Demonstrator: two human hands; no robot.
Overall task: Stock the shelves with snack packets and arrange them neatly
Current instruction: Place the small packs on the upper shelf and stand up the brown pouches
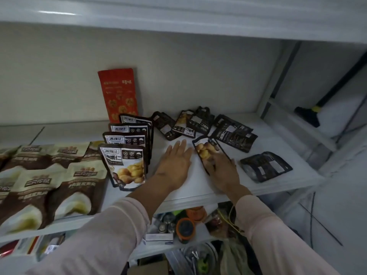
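A row of dark chestnut packets [127,165] stands upright on the white shelf [198,192], one behind the other. My left hand [175,165] lies flat on the shelf just right of that row, fingers straight. My right hand [223,171] grips a chestnut packet [206,148] lying on the shelf, its clear window showing yellow nuts. Several more dark packets [200,124] lie scattered flat behind, and one [266,166] rests near the right front edge.
Brown and cream snack bags [51,181] fill the shelf's left part. A red packet [119,94] leans on the back wall. The lower shelf holds jars and cans [185,228]. A broom [309,114] stands beyond the right upright.
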